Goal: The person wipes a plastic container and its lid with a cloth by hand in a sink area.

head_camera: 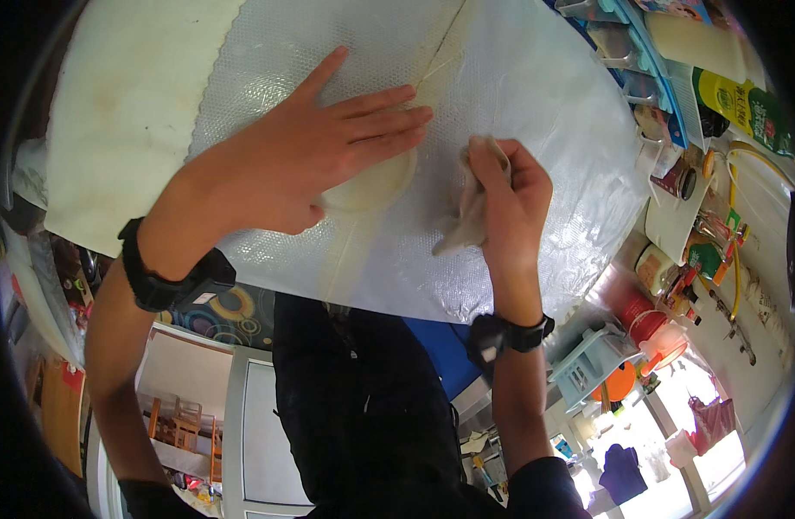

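My left hand (306, 156) lies with its fingers spread over a round, pale, translucent disc or lid (374, 185), covering its upper left part. Beneath it is a table spread with shiny bubble-wrap sheeting (293, 259). To the right, my right hand (517, 194) pinches a crumpled greyish cloth (465, 217) between thumb and fingers; the cloth's lower end hangs towards the sheeting. A thin string or crease (439, 65) runs across the sheeting above the disc. Both wrists wear black bands with small devices.
A cream-coloured mat with a wavy edge (131, 117) covers the table's left part. Along the right are a blue rack of clear containers (663, 78), a green and yellow packet (741, 107), jars and a red container (637, 314). A light-blue plastic basket (588, 366) stands lower right.
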Tool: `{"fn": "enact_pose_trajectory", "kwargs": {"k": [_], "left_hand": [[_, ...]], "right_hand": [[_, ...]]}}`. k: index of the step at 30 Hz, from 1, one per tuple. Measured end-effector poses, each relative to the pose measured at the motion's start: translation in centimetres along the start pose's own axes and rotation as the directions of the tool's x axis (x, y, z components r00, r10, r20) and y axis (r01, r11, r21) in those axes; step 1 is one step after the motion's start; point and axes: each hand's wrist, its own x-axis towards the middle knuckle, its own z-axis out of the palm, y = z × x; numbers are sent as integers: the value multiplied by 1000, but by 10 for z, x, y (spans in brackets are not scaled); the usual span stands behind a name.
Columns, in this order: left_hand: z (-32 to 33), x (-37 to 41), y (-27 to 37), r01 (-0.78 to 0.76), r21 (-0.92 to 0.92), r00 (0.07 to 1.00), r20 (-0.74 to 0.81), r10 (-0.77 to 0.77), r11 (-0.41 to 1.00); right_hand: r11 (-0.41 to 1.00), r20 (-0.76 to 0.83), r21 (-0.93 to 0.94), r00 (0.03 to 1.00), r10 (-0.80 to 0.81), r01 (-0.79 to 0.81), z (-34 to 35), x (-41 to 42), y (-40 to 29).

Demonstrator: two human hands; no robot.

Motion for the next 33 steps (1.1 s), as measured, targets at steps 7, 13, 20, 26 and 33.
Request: {"fn": "enact_pose_trajectory", "kwargs": {"k": [7, 13, 20, 26, 33], "left_hand": [[-13, -15, 56, 54, -561, 896, -338, -289, 826], [15, 6, 99, -66, -947, 834, -226, -503, 315], [16, 7, 115, 60, -987, 881, -19, -473, 152], [27, -8, 124, -28, -999, 822, -12, -570, -18], [19, -13, 146, 32, -983, 698, -106, -708, 178]], "right_hand": [[451, 666, 658, 745, 26, -604, -39, -40, 20], [135, 861, 509, 505, -65, -850, -30, -59, 12], [350, 806, 440, 536, 252, -827, -27, -79, 24], [678, 678, 358, 678, 284, -642, -26, -94, 23], [916, 476, 309, 876, 85, -257, -16, -123, 9]]}}
